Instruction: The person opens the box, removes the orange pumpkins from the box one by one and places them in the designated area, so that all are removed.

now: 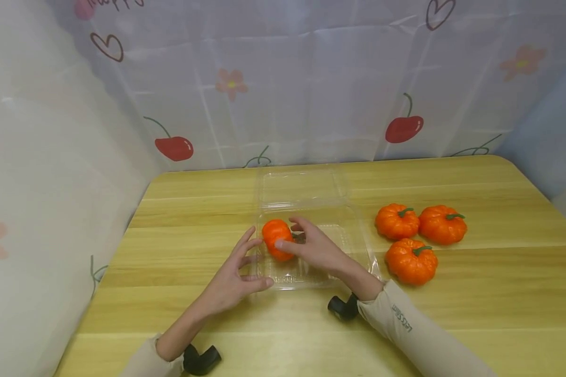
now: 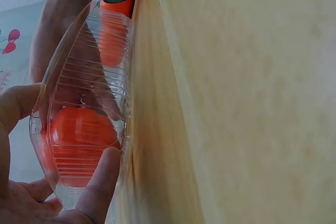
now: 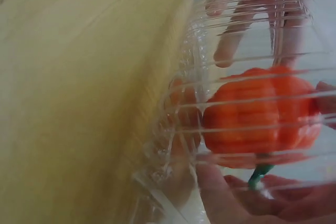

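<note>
A clear plastic clamshell container (image 1: pixel 318 283) lies on the table with its lid (image 1: pixel 302 186) folded back toward the wall. Inside its left part, an orange toy pumpkin (image 1: pixel 275 235) sits tipped on its side, green stem toward my right hand (image 1: pixel 318 248). That hand holds the pumpkin with thumb and fingers around the stem side. My left hand (image 1: pixel 233 280) spreads around the container's near left corner, thumb at the front edge and fingers along the left side. Through the ribbed wall in the right wrist view, the pumpkin (image 3: pixel 262 116) shows between the two hands.
Three more orange pumpkins with green stems stand right of the container: one at the back (image 1: pixel 396 222), one farther right (image 1: pixel 441 225), one nearer (image 1: pixel 411 262). Black wrist-worn pieces (image 1: pixel 202 361) hang beneath both sleeves. A printed cloth (image 1: pixel 306 104) rises behind the wooden table (image 1: pixel 476 293).
</note>
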### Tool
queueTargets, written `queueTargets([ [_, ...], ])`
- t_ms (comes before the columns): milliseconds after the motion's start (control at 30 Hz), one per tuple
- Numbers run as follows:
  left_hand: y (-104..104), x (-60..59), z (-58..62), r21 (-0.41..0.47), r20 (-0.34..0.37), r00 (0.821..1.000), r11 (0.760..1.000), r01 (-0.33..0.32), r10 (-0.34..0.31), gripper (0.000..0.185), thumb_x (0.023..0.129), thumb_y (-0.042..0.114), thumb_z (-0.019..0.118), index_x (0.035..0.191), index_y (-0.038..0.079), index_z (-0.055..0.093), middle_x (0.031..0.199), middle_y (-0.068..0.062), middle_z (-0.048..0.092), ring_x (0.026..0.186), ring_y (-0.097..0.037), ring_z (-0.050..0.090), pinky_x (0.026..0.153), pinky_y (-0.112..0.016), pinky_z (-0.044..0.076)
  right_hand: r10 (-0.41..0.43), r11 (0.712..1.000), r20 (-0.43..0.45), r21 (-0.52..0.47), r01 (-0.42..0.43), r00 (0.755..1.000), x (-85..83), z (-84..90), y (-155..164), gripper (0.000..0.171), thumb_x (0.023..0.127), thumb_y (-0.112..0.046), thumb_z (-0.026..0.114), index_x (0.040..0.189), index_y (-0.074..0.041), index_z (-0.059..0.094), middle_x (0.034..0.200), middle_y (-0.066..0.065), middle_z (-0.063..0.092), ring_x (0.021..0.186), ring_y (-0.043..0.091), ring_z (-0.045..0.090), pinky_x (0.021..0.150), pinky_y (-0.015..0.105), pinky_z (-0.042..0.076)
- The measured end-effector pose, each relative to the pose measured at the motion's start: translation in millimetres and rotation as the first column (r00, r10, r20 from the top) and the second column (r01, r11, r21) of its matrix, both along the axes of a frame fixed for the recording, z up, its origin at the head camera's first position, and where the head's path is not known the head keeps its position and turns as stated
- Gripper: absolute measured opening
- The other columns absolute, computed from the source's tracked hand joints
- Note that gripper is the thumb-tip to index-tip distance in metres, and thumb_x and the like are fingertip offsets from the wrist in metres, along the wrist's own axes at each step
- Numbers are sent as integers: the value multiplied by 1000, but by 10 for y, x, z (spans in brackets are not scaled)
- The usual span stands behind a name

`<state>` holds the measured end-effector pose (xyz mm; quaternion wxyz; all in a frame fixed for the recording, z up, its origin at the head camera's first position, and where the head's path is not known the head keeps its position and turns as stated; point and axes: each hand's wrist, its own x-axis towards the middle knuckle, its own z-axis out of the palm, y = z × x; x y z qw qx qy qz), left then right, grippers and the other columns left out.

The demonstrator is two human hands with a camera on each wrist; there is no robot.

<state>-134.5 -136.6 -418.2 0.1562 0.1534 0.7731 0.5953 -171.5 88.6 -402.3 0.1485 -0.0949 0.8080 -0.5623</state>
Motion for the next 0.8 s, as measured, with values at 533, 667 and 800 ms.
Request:
queueTargets([
  [533,2,-6,-2,5,-14,1000,1000,4,-4,90,83,6,79,156,18,27,162,2,15,135,-42,38,93,-38,53,0,1000,-37,-29,-1,999,-1,-3,0,66,84,-34,78,139,-10,50,126,10,57,115,30,54,92,45,50],
  [667,-2,-8,-6,8,-22,1000,1000,7,-7,88,83,7,79,155,17,29,162,2,13,135,-42,38,93,-38,53,-6,1000,-52,-27,5,999,-2,-3,-5,65,84,-33,78,137,-8,52,124,11,58,114,30,54,89,44,51],
  [800,-1,-7,-10,2,-23,1000,1000,9,-9,87,83,9,80,154,17,30,163,5,10,135,-42,38,93,-38,54,2,1000,-56,-29,-3,998,-7,-5,-10,65,84,-31,79,137,-7,52,125,11,58,115,31,54,90,45,51],
])
